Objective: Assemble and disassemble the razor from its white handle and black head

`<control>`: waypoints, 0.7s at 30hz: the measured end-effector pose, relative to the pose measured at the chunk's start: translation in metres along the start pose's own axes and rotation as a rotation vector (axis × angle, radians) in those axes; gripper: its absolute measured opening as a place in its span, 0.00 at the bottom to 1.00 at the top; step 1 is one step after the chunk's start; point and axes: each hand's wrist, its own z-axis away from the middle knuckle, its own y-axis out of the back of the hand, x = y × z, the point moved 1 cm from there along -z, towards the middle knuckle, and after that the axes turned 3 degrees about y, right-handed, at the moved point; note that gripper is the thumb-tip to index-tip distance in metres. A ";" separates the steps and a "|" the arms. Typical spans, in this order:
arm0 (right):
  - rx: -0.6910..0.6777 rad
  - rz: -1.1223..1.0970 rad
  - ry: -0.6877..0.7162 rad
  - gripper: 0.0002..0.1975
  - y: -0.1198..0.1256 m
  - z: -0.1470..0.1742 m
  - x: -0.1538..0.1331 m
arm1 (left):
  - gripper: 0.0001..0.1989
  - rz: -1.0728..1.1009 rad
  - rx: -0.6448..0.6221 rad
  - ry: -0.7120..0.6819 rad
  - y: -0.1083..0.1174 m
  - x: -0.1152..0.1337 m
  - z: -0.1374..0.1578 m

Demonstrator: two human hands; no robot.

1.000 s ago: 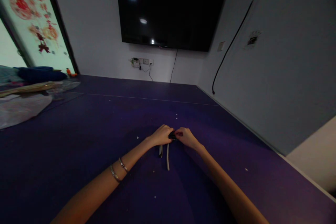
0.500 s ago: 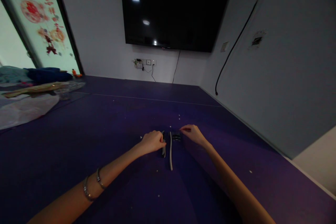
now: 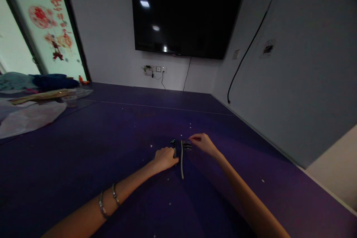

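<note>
My left hand (image 3: 166, 158) is closed round a slim dark tool (image 3: 174, 148) with a short crosswise head at its far end. The fingers cover most of its handle, and its exact kind does not show. Just right of it, a pale grey piece of cable or cord (image 3: 182, 160) lies lengthwise on the purple surface. By its far end is a small dark, shiny flat item (image 3: 187, 145), too small to identify. My right hand (image 3: 203, 142) has thumb and fingertips pinched together at that item's upper right edge. Whether they hold anything is unclear.
The purple surface (image 3: 134, 130) carries scattered white scraps. Plastic sheeting (image 3: 33, 121) and dark blue cloth (image 3: 54, 81) lie at the far left. A television (image 3: 186, 16) hangs above wall sockets (image 3: 158, 69). A black cable (image 3: 245, 55) dangles along the right wall.
My left hand has shifted slightly nearer along the tool, uncovering its crosswise head. My right fingertips have edged left toward the small dark item. The camera view has tilted slightly up.
</note>
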 end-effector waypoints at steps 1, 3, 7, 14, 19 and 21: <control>-0.004 -0.007 0.003 0.12 -0.001 0.001 -0.001 | 0.14 0.008 -0.009 0.005 -0.001 0.000 0.000; -0.004 -0.014 -0.003 0.12 -0.004 0.003 -0.004 | 0.13 0.032 -0.028 0.013 -0.002 0.000 -0.001; 0.026 0.001 -0.105 0.10 -0.011 0.007 -0.007 | 0.13 0.092 -0.027 0.039 -0.003 0.000 -0.003; 0.052 -0.401 -0.319 0.10 -0.040 0.008 -0.011 | 0.14 0.152 0.103 -0.010 0.007 0.010 0.001; 0.092 -0.472 -0.334 0.12 -0.045 0.008 -0.025 | 0.14 0.094 0.159 -0.065 0.019 0.027 0.008; 0.118 -0.434 -0.329 0.13 -0.039 0.009 -0.029 | 0.15 0.074 0.180 -0.088 0.023 0.032 0.009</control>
